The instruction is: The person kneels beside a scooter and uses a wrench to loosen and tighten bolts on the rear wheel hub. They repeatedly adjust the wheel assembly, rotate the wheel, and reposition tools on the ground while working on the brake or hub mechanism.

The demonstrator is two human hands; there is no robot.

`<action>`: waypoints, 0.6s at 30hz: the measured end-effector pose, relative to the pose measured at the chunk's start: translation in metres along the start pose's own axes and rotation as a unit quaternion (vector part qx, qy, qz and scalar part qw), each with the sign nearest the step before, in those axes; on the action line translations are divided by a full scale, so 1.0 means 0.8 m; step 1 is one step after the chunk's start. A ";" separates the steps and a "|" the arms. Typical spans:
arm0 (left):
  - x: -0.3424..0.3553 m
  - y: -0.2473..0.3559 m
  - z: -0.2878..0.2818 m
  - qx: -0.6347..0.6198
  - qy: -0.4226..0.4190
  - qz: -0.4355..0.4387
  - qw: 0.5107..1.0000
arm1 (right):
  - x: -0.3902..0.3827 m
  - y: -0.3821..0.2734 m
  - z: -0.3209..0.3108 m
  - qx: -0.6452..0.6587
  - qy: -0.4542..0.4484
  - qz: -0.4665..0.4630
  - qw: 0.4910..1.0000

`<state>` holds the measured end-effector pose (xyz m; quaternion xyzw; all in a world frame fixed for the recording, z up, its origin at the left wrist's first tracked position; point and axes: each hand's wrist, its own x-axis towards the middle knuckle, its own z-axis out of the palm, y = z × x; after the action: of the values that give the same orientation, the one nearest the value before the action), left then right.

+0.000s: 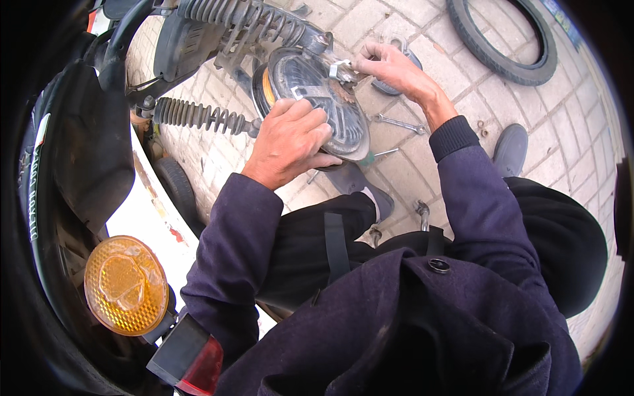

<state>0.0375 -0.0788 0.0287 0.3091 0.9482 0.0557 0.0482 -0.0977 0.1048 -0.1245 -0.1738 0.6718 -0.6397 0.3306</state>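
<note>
**Both hands on the wheel hub, right fingers pinched at its axle end**

The right hand (pixel 396 69) has its fingertips (pixel 360 66) drawn together on a small bright metal fitting (pixel 340 69) at the far upper edge of the round wheel hub (pixel 323 105); thumb and forefinger seem clamped on it, though the fitting is small and partly hidden, so how firmly they grip is hard to tell. The left hand (pixel 290 142) lies spread over the near side of the same hub, fingers curled and pressed flat on its ribbed metal face, thumb along the lower rim, holding it rather than pinching anything.

The hub sits directly under and between the two hands: the left hand covers its near half, the right reaches across to its far edge, so the right is the hand at the fitting. The hub's face tilts toward the person, and its axle line runs away from the left palm toward the right fingertips.

Just beyond the left fingers runs a black coil shock absorber (pixel 198 115); a second one (pixel 244 16) runs above the hub. Beside the right wrist a spanner (pixel 399 123) lies on the brick paving (pixel 561 125), and past the right hand a loose tyre (pixel 508 39). Nearer the person, an orange round lamp (pixel 125 285) sits by the left elbow.
</note>
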 end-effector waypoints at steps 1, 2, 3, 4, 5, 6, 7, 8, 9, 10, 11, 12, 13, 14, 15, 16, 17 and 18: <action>0.000 0.000 0.000 -0.002 0.002 0.002 1.000 | 0.001 0.000 0.001 -0.018 0.008 -0.011 1.000; 0.000 0.001 0.000 -0.006 0.004 0.001 1.000 | 0.002 0.001 0.002 -0.047 0.014 -0.004 0.999; -0.001 0.002 0.000 -0.006 0.002 0.000 1.000 | 0.003 0.002 0.003 -0.072 0.021 -0.007 0.997; -0.001 0.002 0.000 -0.006 0.000 0.001 1.000 | 0.004 0.003 0.004 -0.034 0.014 -0.004 0.999; 0.000 0.001 -0.001 -0.004 -0.003 0.001 1.000 | 0.006 0.003 0.005 0.007 0.009 -0.013 1.000; 0.000 0.001 -0.001 -0.007 -0.002 0.001 1.000 | 0.007 0.004 0.006 0.039 0.007 0.000 0.999; 0.001 0.001 -0.001 -0.009 -0.002 0.001 1.000 | 0.007 0.005 0.007 0.012 0.007 -0.009 1.000; 0.001 0.001 -0.001 -0.010 -0.002 0.000 1.000 | 0.009 0.005 0.007 -0.025 0.010 0.003 1.000; 0.003 -0.001 -0.001 -0.007 0.002 0.004 1.000 | 0.011 0.004 0.006 -0.061 0.017 0.007 0.998; 0.003 0.000 -0.001 -0.006 0.006 0.004 1.000 | 0.013 0.003 0.008 -0.042 0.018 0.015 0.999; 0.001 0.001 0.000 -0.008 0.007 0.004 1.000 | 0.013 0.003 0.011 -0.019 0.021 0.021 0.999; 0.002 0.001 0.000 -0.008 0.006 0.004 1.000 | 0.015 0.002 0.012 0.002 0.026 0.030 0.999; 0.002 0.000 0.001 -0.006 0.007 0.004 1.000 | 0.014 0.001 0.010 0.064 0.015 0.040 0.997; 0.001 0.000 0.001 -0.006 0.005 0.004 1.000 | 0.014 0.000 0.013 0.016 0.025 0.036 0.999; 0.000 -0.001 0.001 0.001 0.004 0.010 1.000 | 0.015 -0.001 0.015 -0.033 0.040 0.031 0.998; 0.000 -0.001 0.002 -0.002 0.005 0.009 1.000 | 0.015 -0.002 0.016 -0.085 0.055 0.041 0.994; -0.001 -0.001 0.003 -0.002 0.005 0.007 1.000 | 0.013 -0.003 0.017 -0.134 0.075 0.024 0.988; -0.001 -0.001 0.004 -0.001 0.006 0.006 1.000 | 0.011 -0.003 0.016 -0.079 0.073 0.044 0.993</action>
<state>0.0380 -0.0798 0.0258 0.3143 0.9465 0.0586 0.0428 -0.0956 0.0892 -0.1240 -0.1224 0.7494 -0.5808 0.2933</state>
